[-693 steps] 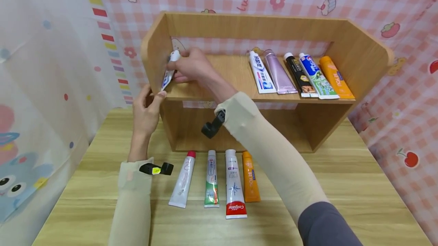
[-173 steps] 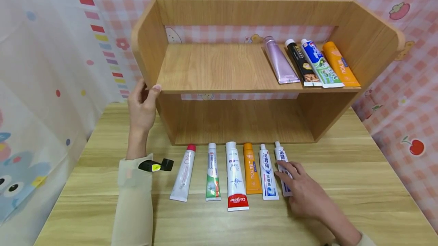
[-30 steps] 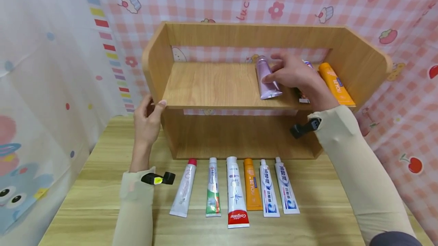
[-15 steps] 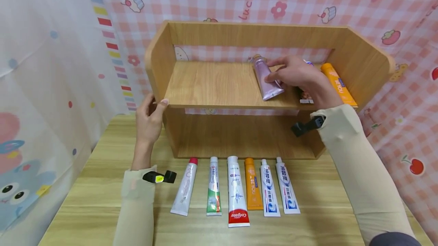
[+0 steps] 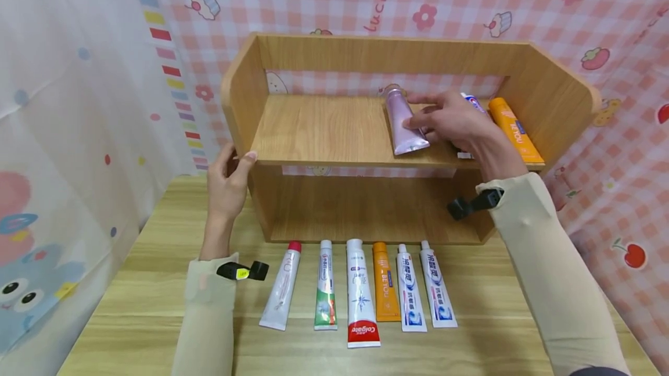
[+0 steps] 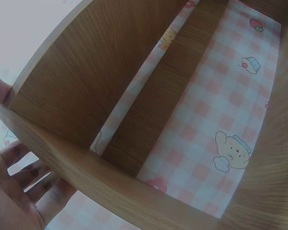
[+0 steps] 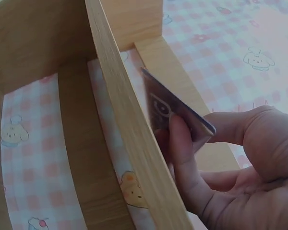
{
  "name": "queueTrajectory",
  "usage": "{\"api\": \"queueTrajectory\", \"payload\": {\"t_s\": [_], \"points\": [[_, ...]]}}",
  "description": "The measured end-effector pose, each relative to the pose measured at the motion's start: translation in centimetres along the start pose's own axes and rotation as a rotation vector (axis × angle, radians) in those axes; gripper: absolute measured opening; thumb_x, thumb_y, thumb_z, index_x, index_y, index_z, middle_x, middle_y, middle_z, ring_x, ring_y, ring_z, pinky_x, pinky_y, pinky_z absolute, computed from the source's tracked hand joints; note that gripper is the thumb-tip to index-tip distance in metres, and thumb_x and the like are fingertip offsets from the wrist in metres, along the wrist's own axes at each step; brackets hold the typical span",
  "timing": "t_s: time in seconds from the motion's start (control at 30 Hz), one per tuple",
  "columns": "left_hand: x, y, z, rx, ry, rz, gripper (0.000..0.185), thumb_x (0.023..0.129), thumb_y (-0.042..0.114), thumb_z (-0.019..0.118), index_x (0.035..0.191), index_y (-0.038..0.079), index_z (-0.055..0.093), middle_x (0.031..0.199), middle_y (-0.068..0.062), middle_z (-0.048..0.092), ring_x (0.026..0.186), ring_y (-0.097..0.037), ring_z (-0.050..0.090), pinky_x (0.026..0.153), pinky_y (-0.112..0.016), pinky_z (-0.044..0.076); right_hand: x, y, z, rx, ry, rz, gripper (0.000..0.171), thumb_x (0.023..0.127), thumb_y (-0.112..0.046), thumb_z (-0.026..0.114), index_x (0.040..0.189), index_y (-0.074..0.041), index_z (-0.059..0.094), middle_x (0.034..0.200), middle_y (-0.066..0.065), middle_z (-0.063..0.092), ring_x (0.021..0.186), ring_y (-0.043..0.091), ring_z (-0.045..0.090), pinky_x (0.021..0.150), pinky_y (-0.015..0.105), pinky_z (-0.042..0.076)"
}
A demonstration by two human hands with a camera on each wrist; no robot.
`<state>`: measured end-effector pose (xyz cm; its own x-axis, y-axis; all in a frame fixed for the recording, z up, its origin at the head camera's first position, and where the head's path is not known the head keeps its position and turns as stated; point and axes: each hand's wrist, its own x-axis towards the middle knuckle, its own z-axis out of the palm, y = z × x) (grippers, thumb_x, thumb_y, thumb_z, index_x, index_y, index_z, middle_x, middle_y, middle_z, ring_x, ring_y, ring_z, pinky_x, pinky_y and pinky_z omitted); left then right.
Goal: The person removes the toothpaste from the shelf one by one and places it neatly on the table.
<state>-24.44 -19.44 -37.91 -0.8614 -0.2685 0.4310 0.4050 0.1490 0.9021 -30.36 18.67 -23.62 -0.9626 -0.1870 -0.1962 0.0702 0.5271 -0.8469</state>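
Note:
My right hand (image 5: 455,120) pinches a shiny purple squeeze tube (image 5: 401,117) between thumb and fingers, on or just above the wooden shelf unit's upper board (image 5: 324,126). In the right wrist view, the tube's flat crimped end (image 7: 182,103) faces the camera, near the board's front edge. My left hand (image 5: 227,184) grips the left side of the shelf unit (image 5: 245,82), its thumb on the front edge; the left wrist view shows fingers (image 6: 53,199) around the panel. Behind my right hand, a blue toothpaste tube (image 5: 473,101) is mostly hidden; an orange tube (image 5: 514,129) lies at the far right.
On the table (image 5: 141,300), several tubes lie in a row before the unit: a red-capped one (image 5: 282,289), a green-and-white one (image 5: 326,289), a Colgate toothpaste (image 5: 360,294), an orange one (image 5: 387,286) and two white-and-blue ones (image 5: 411,292). The lower compartment (image 5: 360,207) sits behind them.
Two white-and-blue tubes, earlier on the upper board and in my hands, now lie on the table. The purple tube has shifted left in my right hand. My left hand has stayed at the panel.

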Motion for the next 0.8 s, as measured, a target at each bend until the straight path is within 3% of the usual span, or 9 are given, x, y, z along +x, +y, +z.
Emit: {"api": "queueTrajectory", "payload": {"t_s": [0.17, 0.37, 0.8], "points": [[0.1, 0.0, 0.3, -0.009, -0.007, 0.004, 0.038, 0.097, 0.023, 0.063, 0.133, 0.010, 0.067, 0.110, 0.000, 0.067, 0.097, -0.011, 0.065, 0.086, -0.023, 0.050, -0.6, 0.1, 0.0, 0.114, 0.032, 0.024, 0.067, 0.095, -0.029, 0.072, 0.156, -0.028, 0.044, 0.130, 0.009, 0.052, 0.092, 0.016, 0.059, 0.072, 0.020, 0.052], [-0.1, 0.2, 0.1, 0.001, 0.004, 0.001, 0.038, 0.097, 0.020, 0.062, 0.133, 0.010, 0.067, 0.112, -0.002, 0.068, 0.098, -0.011, 0.064, 0.087, -0.022, 0.049, -1.6, 0.3, 0.8, 0.166, 0.058, -0.004, 0.074, 0.092, -0.034, 0.075, 0.158, -0.029, 0.041, 0.143, 0.010, 0.051, 0.097, 0.018, 0.061, 0.073, 0.020, 0.053], [-0.1, 0.1, 0.0, 0.009, 0.004, -0.006, 0.035, 0.098, 0.021, 0.062, 0.129, 0.006, 0.067, 0.109, -0.001, 0.067, 0.098, -0.011, 0.064, 0.087, -0.022, 0.049, -4.3, 1.3, 1.8, 0.165, 0.143, -0.124, 0.068, 0.092, -0.037, 0.075, 0.154, -0.040, 0.045, 0.135, 0.006, 0.057, 0.114, 0.026, 0.057, 0.084, 0.020, 0.056]]}}
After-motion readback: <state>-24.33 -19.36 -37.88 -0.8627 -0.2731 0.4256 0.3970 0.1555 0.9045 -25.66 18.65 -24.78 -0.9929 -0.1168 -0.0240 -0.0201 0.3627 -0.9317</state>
